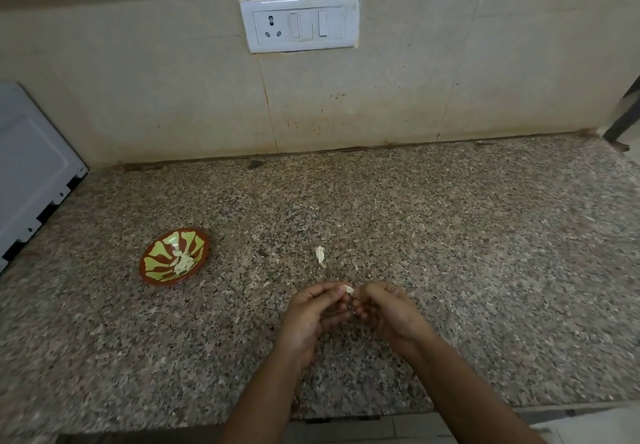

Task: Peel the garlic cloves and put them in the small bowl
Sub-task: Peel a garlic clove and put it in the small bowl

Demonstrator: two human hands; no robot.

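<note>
Over the granite counter, my left hand and my right hand meet fingertip to fingertip. Between them they pinch a small pale garlic clove, mostly hidden by the fingers. A small red-brown bowl with a yellow-green pattern sits to the left of my hands. Several peeled cloves lie inside it. One more garlic clove, or a piece of its skin, lies on the counter just beyond my hands.
The speckled granite counter runs to a tiled wall with a white socket and switch plate. A white appliance stands at the far left. The counter's front edge is below my forearms.
</note>
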